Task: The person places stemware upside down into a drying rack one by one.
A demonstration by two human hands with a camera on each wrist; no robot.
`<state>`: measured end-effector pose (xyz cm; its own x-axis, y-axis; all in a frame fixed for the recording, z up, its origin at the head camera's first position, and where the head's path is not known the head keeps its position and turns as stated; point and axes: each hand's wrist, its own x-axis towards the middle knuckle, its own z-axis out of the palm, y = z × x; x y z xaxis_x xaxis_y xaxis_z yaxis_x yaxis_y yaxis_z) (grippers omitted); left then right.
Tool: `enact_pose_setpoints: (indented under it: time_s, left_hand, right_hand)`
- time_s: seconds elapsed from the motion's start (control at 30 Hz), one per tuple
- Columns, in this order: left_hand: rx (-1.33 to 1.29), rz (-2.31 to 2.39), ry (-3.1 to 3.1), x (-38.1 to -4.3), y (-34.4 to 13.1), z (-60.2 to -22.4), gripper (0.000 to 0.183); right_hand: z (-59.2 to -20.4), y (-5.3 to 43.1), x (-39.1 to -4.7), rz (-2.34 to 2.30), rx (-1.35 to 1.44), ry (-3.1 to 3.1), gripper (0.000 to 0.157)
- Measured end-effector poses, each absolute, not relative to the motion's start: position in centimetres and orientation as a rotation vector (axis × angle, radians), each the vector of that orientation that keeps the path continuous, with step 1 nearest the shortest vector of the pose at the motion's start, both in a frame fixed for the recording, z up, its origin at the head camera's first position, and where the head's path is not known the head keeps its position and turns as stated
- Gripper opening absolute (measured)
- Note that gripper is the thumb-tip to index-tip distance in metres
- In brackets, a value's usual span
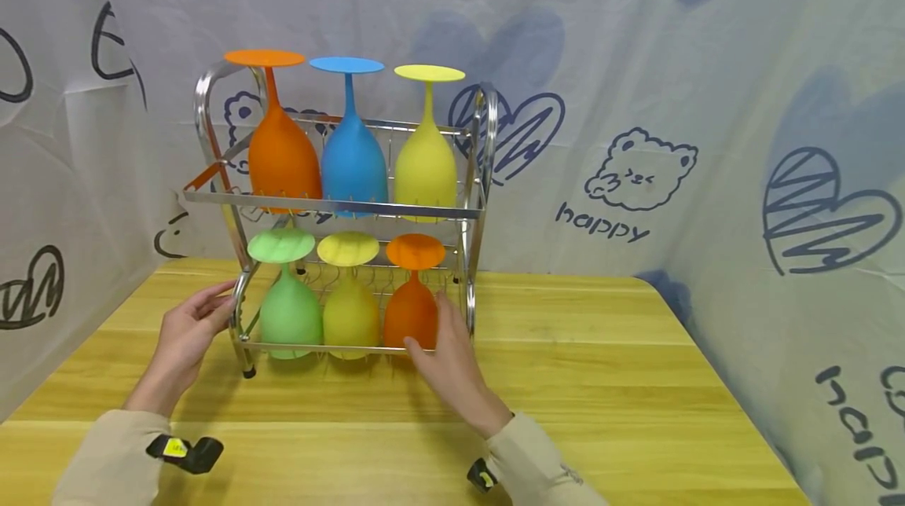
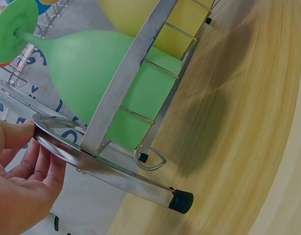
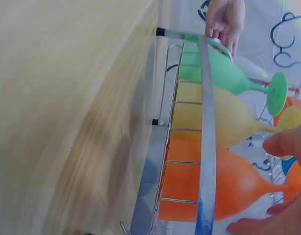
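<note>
A two-tier metal rack holds upside-down plastic goblets. My left hand grips the curved side frame at the rack's lower left, its thumb on one side and fingers on the other. On the lower tier stand a green goblet, a yellow goblet and an orange goblet. My right hand is at the orange one, thumb in front and fingers along its right side. The right wrist view shows that hand spread around the orange stem.
The upper tier carries an orange goblet, a blue goblet and a yellow goblet. The rack stands on black feet on a wooden table. A printed white cloth hangs behind and at both sides.
</note>
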<state>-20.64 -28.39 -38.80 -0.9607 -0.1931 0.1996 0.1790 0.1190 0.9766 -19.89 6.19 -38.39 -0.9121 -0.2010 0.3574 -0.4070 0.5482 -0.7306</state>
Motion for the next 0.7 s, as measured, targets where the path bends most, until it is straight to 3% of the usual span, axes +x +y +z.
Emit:
enact_pose_setpoints:
  time_s: [0.37,0.7]
  left_hand:
    - [0.075,-1.697,-2.325,-20.4,-27.8,-38.1,0.059]
    - [-0.086,-1.224,-2.565,-17.8,-28.5,-36.7,0.066]
  right_hand:
    - [-38.0,10.3,-17.8,1.089,0.752,-2.263,0.049]
    - [-36.7,17.0,-18.2,0.969,0.558,-2.43,0.049]
